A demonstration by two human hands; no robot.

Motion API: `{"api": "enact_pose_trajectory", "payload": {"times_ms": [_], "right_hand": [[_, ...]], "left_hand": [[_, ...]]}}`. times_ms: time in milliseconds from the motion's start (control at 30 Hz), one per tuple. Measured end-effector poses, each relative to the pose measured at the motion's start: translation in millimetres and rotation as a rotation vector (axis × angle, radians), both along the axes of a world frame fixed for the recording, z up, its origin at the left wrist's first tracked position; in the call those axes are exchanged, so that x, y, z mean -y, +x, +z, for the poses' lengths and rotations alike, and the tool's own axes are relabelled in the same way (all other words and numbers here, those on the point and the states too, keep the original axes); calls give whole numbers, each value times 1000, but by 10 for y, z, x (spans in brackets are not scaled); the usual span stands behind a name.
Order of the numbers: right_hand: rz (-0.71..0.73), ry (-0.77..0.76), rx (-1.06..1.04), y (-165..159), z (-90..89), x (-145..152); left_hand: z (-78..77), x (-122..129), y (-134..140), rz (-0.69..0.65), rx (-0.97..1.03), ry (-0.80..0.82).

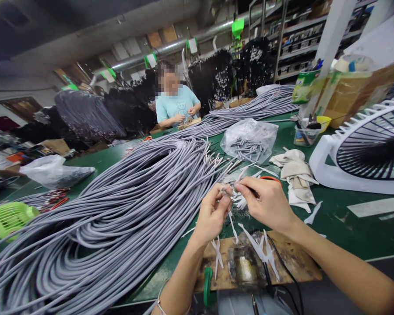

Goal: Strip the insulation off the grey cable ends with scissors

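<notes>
My left hand (216, 212) is closed in a pinch beside the stripped ends of a large bundle of grey cables (128, 197). What its fingertips grip is too small to make out. Just below those fingers hangs a thin white strip (233, 227). My right hand (269, 202) pinches at the same spot, its thumb and forefinger almost touching the left fingertips; whatever lies between them is hidden. Beneath both hands sits a wooden board (298, 262) carrying a small metal block (246, 264), with more white strips (259, 247) around it.
A plastic bag of short grey pieces (249, 140) lies beyond my hands. To the right are a crumpled cloth (297, 175), a white fan (325, 166) and a tool cup (307, 133). A green fan (11, 216) stands left. A co-worker (179, 105) sits across the table.
</notes>
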State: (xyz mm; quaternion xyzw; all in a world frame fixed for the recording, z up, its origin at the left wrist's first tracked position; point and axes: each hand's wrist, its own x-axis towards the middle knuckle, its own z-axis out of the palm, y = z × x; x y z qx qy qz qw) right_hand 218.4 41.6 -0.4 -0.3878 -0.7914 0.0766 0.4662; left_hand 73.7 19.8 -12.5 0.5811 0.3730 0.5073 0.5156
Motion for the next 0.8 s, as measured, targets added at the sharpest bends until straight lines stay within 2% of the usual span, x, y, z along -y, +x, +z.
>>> {"api": "enact_pose_trajectory", "payload": {"times_ms": [100, 200, 300, 400, 500, 567, 667, 800], "right_hand": [[-48, 53, -12, -41, -37, 36], [-42, 36, -59, -67, -41, 58], [-35, -66, -117, -18, -9, 14], [-68, -215, -271, 74, 32, -78], [2, -332, -425, 101, 45, -139], [56, -361, -428, 70, 33, -145], [13, -338, -407, 19, 5, -132], [-17, -335, -410, 9, -1, -91]], "left_hand": [[-14, -20, -13, -98, 119, -33], [-32, -33, 1, -129, 216, -61], [-42, -40, 20, -132, 291, -76], [-50, -44, 30, -127, 349, -100], [-60, -40, 45, -153, 336, -127], [-54, -29, 58, -178, 308, -142], [-19, -7, 67, -174, 309, -157], [31, 3, 51, -100, 327, -103]]}}
